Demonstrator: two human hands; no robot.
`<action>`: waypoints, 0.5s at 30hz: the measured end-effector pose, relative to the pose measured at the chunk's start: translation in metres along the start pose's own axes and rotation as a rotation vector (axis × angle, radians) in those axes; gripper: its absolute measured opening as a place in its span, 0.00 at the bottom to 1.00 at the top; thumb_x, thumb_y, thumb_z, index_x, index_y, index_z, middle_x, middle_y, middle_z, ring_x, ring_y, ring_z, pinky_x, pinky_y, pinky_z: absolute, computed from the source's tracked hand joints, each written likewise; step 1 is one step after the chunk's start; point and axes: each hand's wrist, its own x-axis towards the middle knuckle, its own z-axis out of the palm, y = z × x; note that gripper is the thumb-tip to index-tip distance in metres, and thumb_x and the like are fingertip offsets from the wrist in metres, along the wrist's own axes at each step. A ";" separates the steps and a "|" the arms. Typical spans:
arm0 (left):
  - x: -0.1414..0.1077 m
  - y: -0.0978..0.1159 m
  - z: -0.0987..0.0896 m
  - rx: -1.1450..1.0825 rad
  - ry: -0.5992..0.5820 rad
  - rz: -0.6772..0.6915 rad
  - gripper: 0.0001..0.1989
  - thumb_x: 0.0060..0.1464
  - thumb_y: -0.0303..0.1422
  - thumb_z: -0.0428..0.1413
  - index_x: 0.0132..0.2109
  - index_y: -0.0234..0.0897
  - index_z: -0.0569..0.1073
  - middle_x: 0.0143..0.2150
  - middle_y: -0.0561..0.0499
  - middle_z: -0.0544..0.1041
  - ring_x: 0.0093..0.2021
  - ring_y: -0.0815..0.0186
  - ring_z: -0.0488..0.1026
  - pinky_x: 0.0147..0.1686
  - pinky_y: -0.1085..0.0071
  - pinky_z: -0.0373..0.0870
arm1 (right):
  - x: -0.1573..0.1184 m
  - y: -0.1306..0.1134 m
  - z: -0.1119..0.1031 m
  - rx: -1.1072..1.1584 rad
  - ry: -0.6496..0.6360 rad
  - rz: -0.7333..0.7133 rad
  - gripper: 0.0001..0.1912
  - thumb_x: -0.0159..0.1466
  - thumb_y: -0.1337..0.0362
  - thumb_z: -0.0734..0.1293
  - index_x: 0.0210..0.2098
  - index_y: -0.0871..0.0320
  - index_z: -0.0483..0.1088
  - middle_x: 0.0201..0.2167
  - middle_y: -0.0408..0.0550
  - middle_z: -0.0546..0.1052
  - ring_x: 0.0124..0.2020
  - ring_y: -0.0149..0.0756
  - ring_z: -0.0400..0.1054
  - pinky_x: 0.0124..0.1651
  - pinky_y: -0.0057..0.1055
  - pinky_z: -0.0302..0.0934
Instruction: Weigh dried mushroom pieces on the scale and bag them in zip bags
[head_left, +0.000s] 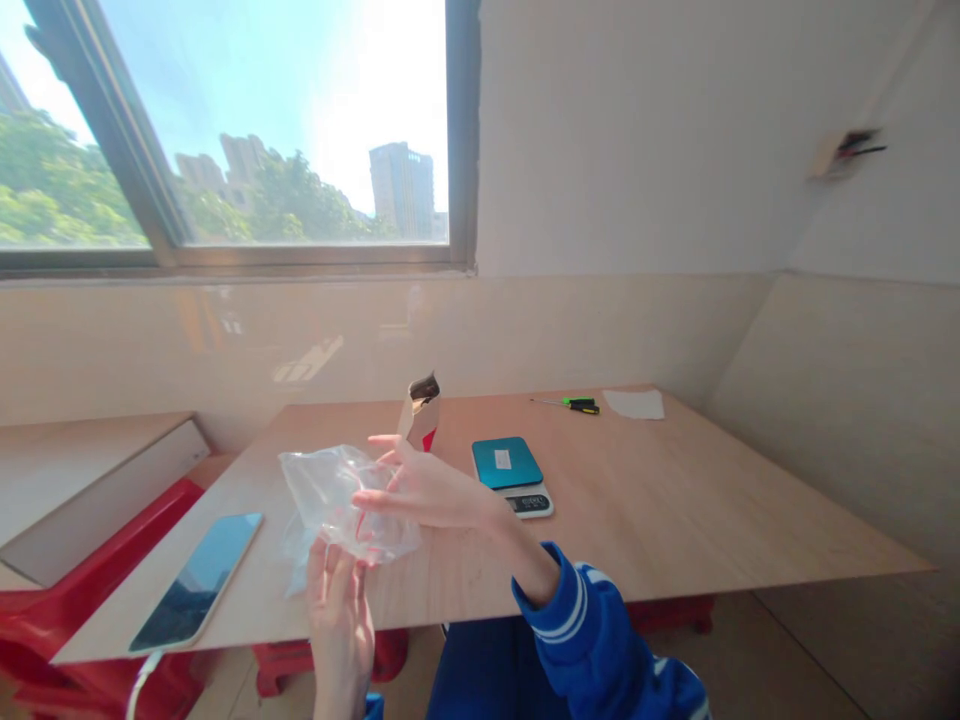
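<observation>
A clear, crumpled plastic bag [319,485] is held up over the left part of the table. My left hand [341,605] is closed on its lower edge, palm side partly turned toward me. Across the bag's right side reaches my right hand [431,488], its fingers apart and touching or just in front of the film; I see no firm grip there. Just behind my right hand stands an open paper packet [420,412] with a red patch. To the right lies a kitchen scale [508,463] with a blue-green top and a small display.
A phone [201,580] with a white cable [142,685] lies at the table's left edge. Toward the back right are screwdrivers [574,404] and a white sheet [634,404]. Red stools [169,525] stand left of and under the wooden table [675,510]. A window [315,120] is ahead.
</observation>
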 end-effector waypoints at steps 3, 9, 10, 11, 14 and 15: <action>-0.001 0.005 0.001 0.047 -0.115 0.070 0.28 0.47 0.35 0.63 0.57 0.48 0.69 0.52 0.52 0.74 0.39 0.73 0.71 0.34 0.82 0.68 | -0.006 0.018 0.005 0.105 0.048 0.025 0.18 0.63 0.55 0.65 0.50 0.56 0.68 0.37 0.46 0.77 0.35 0.34 0.72 0.36 0.30 0.66; -0.001 0.021 -0.002 0.105 -0.293 0.082 0.32 0.45 0.33 0.65 0.59 0.45 0.68 0.57 0.46 0.73 0.35 0.73 0.71 0.32 0.81 0.68 | 0.001 0.058 0.011 0.394 0.500 0.101 0.08 0.59 0.61 0.66 0.36 0.57 0.70 0.33 0.45 0.75 0.29 0.31 0.70 0.31 0.28 0.65; 0.000 0.021 -0.004 0.118 -0.298 0.080 0.32 0.46 0.33 0.64 0.59 0.44 0.68 0.58 0.46 0.73 0.36 0.72 0.72 0.32 0.80 0.69 | 0.001 0.061 0.012 0.431 0.527 0.111 0.08 0.59 0.60 0.66 0.36 0.57 0.69 0.33 0.44 0.75 0.27 0.30 0.70 0.29 0.28 0.65; 0.001 0.021 -0.005 0.135 -0.303 0.085 0.31 0.46 0.34 0.64 0.59 0.44 0.68 0.58 0.45 0.72 0.37 0.71 0.73 0.32 0.80 0.69 | 0.001 0.063 0.013 0.453 0.539 0.117 0.08 0.59 0.60 0.66 0.35 0.57 0.69 0.32 0.44 0.75 0.26 0.30 0.70 0.28 0.28 0.65; 0.006 0.020 -0.010 0.218 -0.320 0.123 0.32 0.47 0.38 0.64 0.59 0.42 0.68 0.57 0.42 0.73 0.38 0.66 0.75 0.32 0.76 0.71 | -0.005 0.065 0.012 0.467 0.555 0.145 0.11 0.58 0.57 0.67 0.38 0.56 0.69 0.33 0.45 0.76 0.27 0.32 0.71 0.27 0.28 0.64; 0.008 0.021 -0.011 0.254 -0.326 0.138 0.32 0.46 0.39 0.64 0.59 0.42 0.68 0.56 0.42 0.74 0.38 0.65 0.75 0.32 0.75 0.72 | -0.009 0.065 0.011 0.464 0.557 0.157 0.12 0.58 0.56 0.67 0.38 0.56 0.69 0.35 0.46 0.76 0.30 0.33 0.71 0.28 0.28 0.65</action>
